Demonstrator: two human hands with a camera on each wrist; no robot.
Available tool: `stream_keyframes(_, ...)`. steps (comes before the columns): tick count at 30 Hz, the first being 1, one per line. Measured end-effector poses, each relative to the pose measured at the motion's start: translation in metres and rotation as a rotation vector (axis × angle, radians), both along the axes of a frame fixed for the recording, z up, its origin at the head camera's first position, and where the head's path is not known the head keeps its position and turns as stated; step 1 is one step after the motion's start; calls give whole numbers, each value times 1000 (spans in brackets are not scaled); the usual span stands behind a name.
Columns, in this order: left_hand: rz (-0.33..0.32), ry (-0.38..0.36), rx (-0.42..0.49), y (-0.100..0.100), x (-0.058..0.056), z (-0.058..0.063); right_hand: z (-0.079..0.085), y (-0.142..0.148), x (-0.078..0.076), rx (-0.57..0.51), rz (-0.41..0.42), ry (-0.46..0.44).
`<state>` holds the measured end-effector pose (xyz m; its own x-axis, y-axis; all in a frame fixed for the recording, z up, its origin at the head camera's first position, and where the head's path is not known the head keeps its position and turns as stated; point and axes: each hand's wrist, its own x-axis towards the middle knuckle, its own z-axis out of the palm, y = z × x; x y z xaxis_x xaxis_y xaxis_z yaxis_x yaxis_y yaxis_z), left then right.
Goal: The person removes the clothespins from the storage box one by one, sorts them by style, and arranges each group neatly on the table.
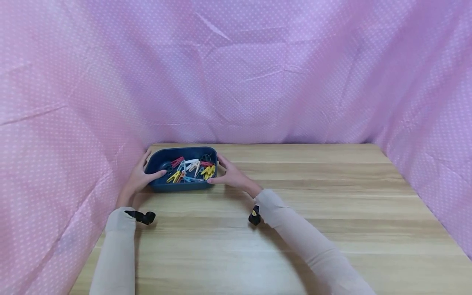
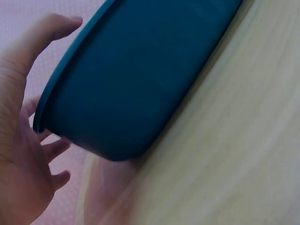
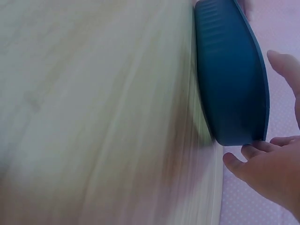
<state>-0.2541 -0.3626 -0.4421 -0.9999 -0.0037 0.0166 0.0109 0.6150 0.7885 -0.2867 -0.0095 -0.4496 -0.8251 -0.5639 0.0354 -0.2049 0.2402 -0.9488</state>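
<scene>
A dark blue plastic tub sits on the table at the far left, with several clothespins in red, yellow, white and blue inside. My left hand is at its left end, the thumb reaching over the rim and the fingers spread along the outside. In the left wrist view, the left thumb stands a little off the rim. At the opposite end, my right hand has its fingertips against the wall. The right thumb is apart from the rim in the right wrist view.
Dark round pieces lie among the clothespins. A light wooden table extends right and toward me. Pink dotted cloth hangs behind and on both sides, close to the left hand.
</scene>
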Motion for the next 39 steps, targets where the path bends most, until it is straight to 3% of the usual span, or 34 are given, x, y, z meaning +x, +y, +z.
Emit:
stream_keyframes(9,-49,-94,9,-1,1,-5,0,6,1,13,-36,-14)
stream_keyframes(17,-143,-185,-28,7,0,1,2,31,0,49,-35,-9)
stream_keyframes(21,-223,-194,9,19,-3,4,2,54,-3,78,-33,1)
stream_keyframes(28,-355,-142,26,47,-18,3,6,94,-7,111,-37,15)
stream_keyframes(35,-378,-149,52,77,-28,-3,7,130,-10,170,-39,48)
stream_keyframes(39,-410,-154,118,98,-34,-6,6,152,-10,233,-54,101)
